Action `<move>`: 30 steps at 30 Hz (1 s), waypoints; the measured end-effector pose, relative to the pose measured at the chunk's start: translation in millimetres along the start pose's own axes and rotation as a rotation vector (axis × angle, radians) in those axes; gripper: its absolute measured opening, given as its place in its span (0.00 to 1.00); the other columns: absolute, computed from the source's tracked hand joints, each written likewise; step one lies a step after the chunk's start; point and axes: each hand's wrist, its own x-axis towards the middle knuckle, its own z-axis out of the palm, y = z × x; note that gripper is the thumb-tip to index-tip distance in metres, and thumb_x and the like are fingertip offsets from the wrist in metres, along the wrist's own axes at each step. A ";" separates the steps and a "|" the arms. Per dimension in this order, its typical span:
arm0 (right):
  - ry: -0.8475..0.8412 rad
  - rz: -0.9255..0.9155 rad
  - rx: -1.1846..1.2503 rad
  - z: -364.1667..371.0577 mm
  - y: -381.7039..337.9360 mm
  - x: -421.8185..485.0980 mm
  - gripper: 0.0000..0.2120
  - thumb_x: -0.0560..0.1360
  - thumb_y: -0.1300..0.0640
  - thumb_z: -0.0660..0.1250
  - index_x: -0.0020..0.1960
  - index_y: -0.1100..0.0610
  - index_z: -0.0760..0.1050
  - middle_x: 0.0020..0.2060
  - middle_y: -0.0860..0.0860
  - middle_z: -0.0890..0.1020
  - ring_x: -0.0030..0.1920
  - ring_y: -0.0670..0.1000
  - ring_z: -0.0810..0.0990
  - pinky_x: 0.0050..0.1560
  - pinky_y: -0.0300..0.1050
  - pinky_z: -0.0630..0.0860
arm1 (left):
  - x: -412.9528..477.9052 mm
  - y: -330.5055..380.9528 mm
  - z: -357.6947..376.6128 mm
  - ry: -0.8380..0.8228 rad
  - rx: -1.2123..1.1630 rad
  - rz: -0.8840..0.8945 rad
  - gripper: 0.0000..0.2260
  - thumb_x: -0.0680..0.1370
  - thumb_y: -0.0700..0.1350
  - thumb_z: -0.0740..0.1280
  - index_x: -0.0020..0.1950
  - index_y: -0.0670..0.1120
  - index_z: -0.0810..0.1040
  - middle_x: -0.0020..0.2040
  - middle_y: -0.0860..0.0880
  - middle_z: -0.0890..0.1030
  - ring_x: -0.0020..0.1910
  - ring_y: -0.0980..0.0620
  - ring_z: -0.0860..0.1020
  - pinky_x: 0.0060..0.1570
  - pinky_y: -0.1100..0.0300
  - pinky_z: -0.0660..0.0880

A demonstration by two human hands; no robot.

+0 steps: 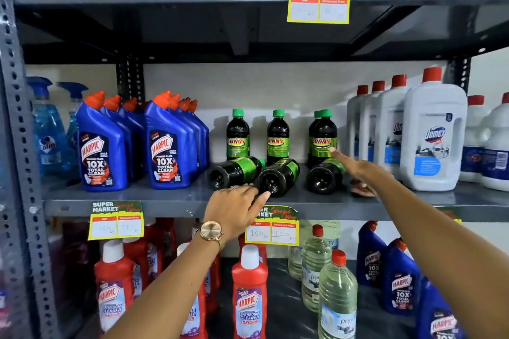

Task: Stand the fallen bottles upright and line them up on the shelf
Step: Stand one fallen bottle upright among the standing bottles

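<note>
Three dark bottles with green labels lie on their sides on the grey middle shelf [170, 195]: a left one [234, 172], a middle one [278, 176] and a right one [325, 176], bases toward me. Behind them stand upright bottles of the same kind with green caps [237, 135], [277, 136], [324, 136]. My left hand [234, 209], with a watch on the wrist, hovers at the shelf edge, its fingers touching the base of the middle fallen bottle. My right hand [358, 170] reaches beside the right fallen bottle, index finger stretched to the upright bottle's label, holding nothing.
Blue toilet-cleaner bottles [165, 146] stand in rows to the left and large white bottles [432, 132] to the right of the dark ones. Blue spray bottles [46, 129] sit at far left. The shelf below holds red, clear and blue bottles. Price tags [272, 228] hang on the shelf edge.
</note>
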 end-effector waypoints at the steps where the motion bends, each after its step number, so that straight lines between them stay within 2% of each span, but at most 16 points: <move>1: -0.070 0.044 0.008 0.4 -5.3 1.4 0.58 0.63 0.18 0.51 0.80 0.56 0.53 0.77 0.62 0.62 0.71 0.60 0.71 0.64 0.50 0.73 | 0.3 0.4 1.0 0.015 -0.007 -0.009 0.27 0.80 0.59 0.45 0.44 0.48 0.81 0.41 0.52 0.84 0.40 0.52 0.82 0.34 0.56 0.76; 2: -0.105 0.088 0.038 1.2 -9.4 2.4 0.57 0.64 0.19 0.54 0.80 0.56 0.55 0.75 0.62 0.64 0.68 0.58 0.75 0.55 0.43 0.76 | 0.3 1.0 1.6 0.053 -0.006 -0.001 0.26 0.80 0.58 0.47 0.41 0.48 0.81 0.38 0.52 0.83 0.37 0.52 0.81 0.32 0.57 0.75; 4: -0.135 0.145 0.088 1.0 -15.2 11.7 0.55 0.63 0.22 0.61 0.77 0.59 0.60 0.70 0.62 0.71 0.51 0.53 0.83 0.33 0.37 0.76 | -2.1 -0.5 5.4 0.096 -0.004 0.030 0.24 0.80 0.55 0.49 0.39 0.48 0.81 0.35 0.52 0.83 0.34 0.52 0.81 0.30 0.58 0.74; 6: -0.127 0.135 0.117 5.5 -14.9 18.0 0.51 0.62 0.26 0.66 0.71 0.62 0.68 0.63 0.61 0.79 0.37 0.53 0.82 0.26 0.36 0.72 | -3.6 -3.0 8.4 0.132 0.006 0.058 0.22 0.80 0.52 0.52 0.39 0.47 0.82 0.36 0.51 0.84 0.36 0.51 0.83 0.31 0.57 0.76; 8: -0.061 0.119 0.149 9.6 -8.1 18.2 0.48 0.61 0.27 0.67 0.67 0.61 0.72 0.59 0.59 0.81 0.37 0.54 0.81 0.33 0.40 0.74 | -3.2 -5.3 12.7 0.179 0.035 0.062 0.21 0.80 0.50 0.54 0.39 0.46 0.83 0.37 0.50 0.85 0.37 0.50 0.83 0.33 0.56 0.77; 10: 0.056 0.132 0.217 13.9 0.7 15.3 0.52 0.57 0.24 0.66 0.69 0.60 0.71 0.64 0.58 0.79 0.52 0.59 0.81 0.54 0.47 0.77 | -2.0 -5.4 15.5 0.208 0.064 0.076 0.19 0.80 0.48 0.55 0.38 0.45 0.83 0.36 0.49 0.85 0.35 0.49 0.83 0.32 0.57 0.77; 11: 0.145 0.131 0.241 16.2 5.1 12.2 0.55 0.55 0.22 0.64 0.70 0.59 0.71 0.65 0.59 0.78 0.60 0.61 0.79 0.61 0.50 0.74 | -1.8 -5.0 15.8 0.222 0.066 0.082 0.19 0.79 0.48 0.56 0.37 0.45 0.82 0.36 0.49 0.84 0.34 0.49 0.82 0.31 0.57 0.77; 12: 0.245 0.130 0.247 19.1 7.9 8.6 0.56 0.55 0.21 0.63 0.70 0.60 0.70 0.66 0.60 0.77 0.64 0.62 0.77 0.63 0.51 0.73 | -2.1 -4.5 16.7 0.246 0.071 0.084 0.19 0.79 0.47 0.56 0.37 0.45 0.82 0.35 0.50 0.84 0.33 0.49 0.82 0.30 0.58 0.76; 15: 0.419 0.049 0.346 24.8 11.6 3.6 0.51 0.58 0.22 0.63 0.64 0.62 0.74 0.64 0.63 0.77 0.64 0.64 0.76 0.60 0.55 0.72 | -2.1 -1.8 17.3 0.291 0.068 0.044 0.17 0.78 0.46 0.57 0.34 0.46 0.80 0.31 0.51 0.82 0.28 0.50 0.79 0.28 0.60 0.72; 17: 0.486 -0.082 0.414 25.0 7.9 0.9 0.38 0.61 0.24 0.64 0.46 0.59 0.77 0.56 0.64 0.81 0.60 0.65 0.78 0.60 0.56 0.73 | -2.2 0.4 18.9 0.296 0.066 0.013 0.18 0.78 0.46 0.57 0.32 0.46 0.78 0.29 0.51 0.80 0.26 0.50 0.78 0.26 0.60 0.71; 18: 0.512 -0.147 0.407 24.2 6.2 -0.2 0.36 0.62 0.25 0.64 0.42 0.59 0.76 0.52 0.63 0.82 0.58 0.65 0.78 0.60 0.56 0.73 | -1.9 0.8 18.7 0.294 0.067 0.005 0.18 0.78 0.46 0.57 0.31 0.46 0.78 0.28 0.51 0.79 0.25 0.50 0.77 0.26 0.60 0.70; 21: 0.583 -0.279 0.329 25.9 2.8 -3.6 0.40 0.64 0.27 0.66 0.52 0.64 0.78 0.53 0.64 0.82 0.58 0.65 0.78 0.61 0.57 0.74 | -2.1 0.8 17.5 0.292 0.066 -0.004 0.18 0.78 0.46 0.57 0.30 0.46 0.77 0.27 0.51 0.79 0.24 0.50 0.77 0.25 0.60 0.70; 23: 0.610 -0.354 0.264 29.3 -0.2 -7.0 0.38 0.66 0.30 0.69 0.54 0.65 0.76 0.53 0.64 0.81 0.58 0.64 0.78 0.58 0.54 0.73 | -2.3 1.7 17.2 0.281 0.050 -0.018 0.19 0.79 0.46 0.57 0.30 0.46 0.77 0.27 0.51 0.79 0.25 0.49 0.77 0.25 0.60 0.70; 25: 0.560 -0.393 0.230 32.1 -2.2 -7.0 0.37 0.67 0.34 0.71 0.59 0.65 0.74 0.55 0.63 0.81 0.58 0.64 0.78 0.55 0.51 0.73 | -2.4 2.8 17.7 0.273 0.038 -0.031 0.19 0.79 0.46 0.57 0.31 0.46 0.77 0.27 0.51 0.79 0.25 0.50 0.76 0.26 0.60 0.69; 28: 0.397 -0.349 0.276 32.0 -5.2 -4.2 0.35 0.68 0.40 0.74 0.63 0.65 0.72 0.57 0.62 0.81 0.59 0.62 0.79 0.58 0.53 0.77 | -2.1 3.8 17.4 0.253 0.027 -0.048 0.20 0.79 0.46 0.56 0.30 0.46 0.78 0.27 0.51 0.80 0.25 0.50 0.76 0.26 0.61 0.69; 30: 0.339 -0.324 0.357 31.0 -2.1 -2.0 0.27 0.67 0.50 0.75 0.60 0.63 0.74 0.56 0.59 0.82 0.55 0.58 0.80 0.49 0.45 0.79 | -1.8 3.9 17.1 0.250 0.018 -0.049 0.20 0.79 0.46 0.56 0.30 0.46 0.77 0.27 0.51 0.79 0.24 0.50 0.76 0.26 0.61 0.69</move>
